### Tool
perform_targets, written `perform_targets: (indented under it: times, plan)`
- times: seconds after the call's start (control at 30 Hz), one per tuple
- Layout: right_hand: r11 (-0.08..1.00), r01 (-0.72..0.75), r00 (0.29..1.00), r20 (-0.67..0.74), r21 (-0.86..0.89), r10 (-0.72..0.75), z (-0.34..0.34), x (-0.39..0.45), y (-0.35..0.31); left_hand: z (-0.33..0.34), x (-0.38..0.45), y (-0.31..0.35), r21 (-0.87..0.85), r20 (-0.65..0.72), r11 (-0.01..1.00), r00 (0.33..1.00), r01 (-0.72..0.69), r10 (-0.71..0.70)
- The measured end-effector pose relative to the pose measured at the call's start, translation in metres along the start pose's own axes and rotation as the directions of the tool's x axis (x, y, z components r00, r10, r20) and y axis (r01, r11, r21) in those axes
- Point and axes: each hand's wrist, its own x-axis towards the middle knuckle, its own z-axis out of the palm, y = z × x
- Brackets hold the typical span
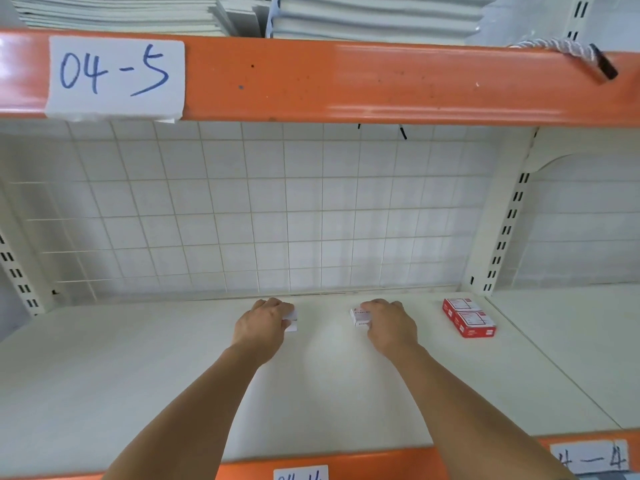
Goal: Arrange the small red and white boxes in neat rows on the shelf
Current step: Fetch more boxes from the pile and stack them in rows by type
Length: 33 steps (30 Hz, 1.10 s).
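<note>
- Head view: two red and white boxes (469, 317) set touching, one behind the other, at the right back of the shelf (138, 375).
- Left hand (265, 323) closed over a small box (292, 322); right hand (389, 325) closed over another box (360, 317), both low at the shelf, well apart.
- Judged early: one short row begun, two boxes to join it; any more unseen.

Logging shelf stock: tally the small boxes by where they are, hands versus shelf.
Boxes under the left hand: 2, stacked, mostly hidden
Box under the right hand: 1
Red boxes free on the shelf: 2, touching
Total: 5
</note>
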Motion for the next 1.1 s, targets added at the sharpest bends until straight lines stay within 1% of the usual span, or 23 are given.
perform_targets:
  times: [0.27, 0.33, 0.47, 0.53, 0.67, 0.9, 1.1]
  plan:
    - [0.999, 0.036, 0.999, 0.002, -0.017, -0.036, 0.004, 0.002, -0.009, 0.000, -0.001, -0.001, 0.004, 0.005, 1.000, 1.000, -0.003, 0.003]
    - [0.999, 0.037, 0.999, 0.007, -0.019, -0.037, 0.002, 0.000, -0.009, 0.001, -0.002, 0.000, -0.004, -0.012, 1.000, 1.000, -0.011, 0.011]
    - [0.999, -0.025, 1.000, -0.007, 0.025, 0.025, -0.004, -0.010, -0.005, 0.005, -0.003, 0.008, 0.015, -0.065, 0.998, 0.996, -0.061, 0.062]
    - [0.997, -0.066, 0.998, -0.022, 0.030, 0.066, -0.008, -0.018, 0.003, 0.008, -0.004, 0.018, 0.016, -0.069, 0.995, 0.992, -0.100, 0.101]
    - [0.988, -0.153, 0.985, -0.074, 0.029, 0.154, -0.019, -0.038, 0.025, 0.016, -0.007, 0.047, -0.006, -0.020, 0.981, 0.981, -0.195, 0.195]
    - [0.966, -0.258, 0.955, -0.148, 0.005, 0.256, -0.049, -0.081, 0.083, 0.023, -0.012, 0.111, -0.042, 0.023, 0.950, 0.951, -0.308, 0.309]
    - [0.951, -0.309, 0.933, -0.194, -0.003, 0.303, -0.084, -0.125, 0.153, 0.030, -0.023, 0.191, -0.063, 0.024, 0.916, 0.917, -0.397, 0.399]
